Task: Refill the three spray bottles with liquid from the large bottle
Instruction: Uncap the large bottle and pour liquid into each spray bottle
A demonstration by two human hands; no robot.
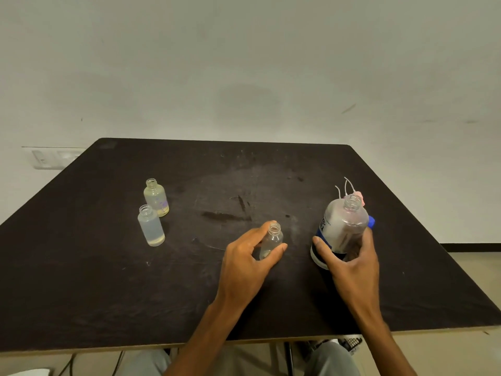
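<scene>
Dark table (pixel 108 267) against a pale wall. Left hand (pixel 246 259) curls its fingers round a small uncapped bottle (pixel 272 238) standing mid-table; right hand (pixel 352 267) grips the open large bottle (pixel 341 226). Two more small bottles (pixel 153 213) stand uncapped far left; spray heads (pixel 357 195) lie behind the large bottle.

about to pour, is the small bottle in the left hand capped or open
Open: the small bottle held by the left hand shows a bare threaded neck, with no sprayer or cap on it.
</scene>
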